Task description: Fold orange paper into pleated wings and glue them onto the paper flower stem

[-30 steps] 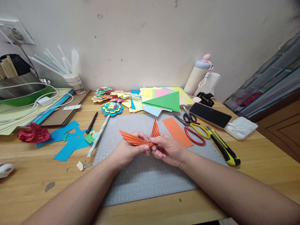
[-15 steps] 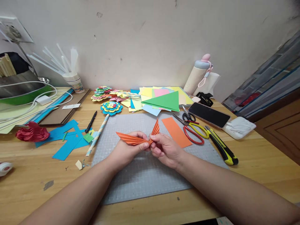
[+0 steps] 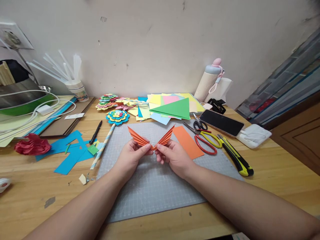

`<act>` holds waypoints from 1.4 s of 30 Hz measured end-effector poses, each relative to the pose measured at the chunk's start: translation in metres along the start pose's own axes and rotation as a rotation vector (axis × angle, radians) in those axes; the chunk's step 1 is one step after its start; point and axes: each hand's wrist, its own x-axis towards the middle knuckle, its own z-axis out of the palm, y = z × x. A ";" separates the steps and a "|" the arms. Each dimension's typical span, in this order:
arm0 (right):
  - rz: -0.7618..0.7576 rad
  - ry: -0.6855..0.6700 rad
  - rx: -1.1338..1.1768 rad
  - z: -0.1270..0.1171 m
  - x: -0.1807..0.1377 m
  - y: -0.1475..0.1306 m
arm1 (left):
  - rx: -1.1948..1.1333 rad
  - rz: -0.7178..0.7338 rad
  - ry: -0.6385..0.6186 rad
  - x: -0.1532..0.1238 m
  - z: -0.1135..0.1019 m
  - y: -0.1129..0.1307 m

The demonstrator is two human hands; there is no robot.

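Note:
Between my hands is a pleated orange paper (image 3: 163, 137), bent at its middle into a V with both ends pointing up and outward. My left hand (image 3: 132, 154) pinches the left half close to the bend, thumb on top. On the other half, my right hand (image 3: 175, 156) has its thumb and fingers closed near the same bend. Both hands are over a grey cutting mat (image 3: 160, 190). A flat orange paper strip (image 3: 188, 142) lies just beyond my right hand.
Right of the mat's middle are red-and-yellow-handled scissors (image 3: 206, 145), small black scissors (image 3: 200, 125), a yellow utility knife (image 3: 236, 156) and a phone (image 3: 222, 122). Coloured papers (image 3: 172, 108) lie at the back. Leftward are a paper flower (image 3: 117, 117), a pen (image 3: 96, 131) and blue scraps (image 3: 70, 161).
The pleated paper has gone from a lopsided bend to a more even V. My left hand has shifted slightly left, and its end of the paper now points higher.

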 end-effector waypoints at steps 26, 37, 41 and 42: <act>0.318 -0.254 0.272 0.002 -0.002 0.001 | -0.170 -0.081 0.020 -0.001 0.001 0.007; 0.527 -0.368 0.507 -0.002 -0.006 -0.003 | -0.034 -0.069 -0.100 -0.007 0.004 0.006; 0.601 -0.366 0.522 -0.003 -0.006 -0.003 | -0.006 -0.081 -0.151 -0.006 0.002 0.004; 0.618 -0.360 0.525 -0.003 -0.006 -0.003 | 0.007 -0.085 -0.165 -0.006 0.001 0.004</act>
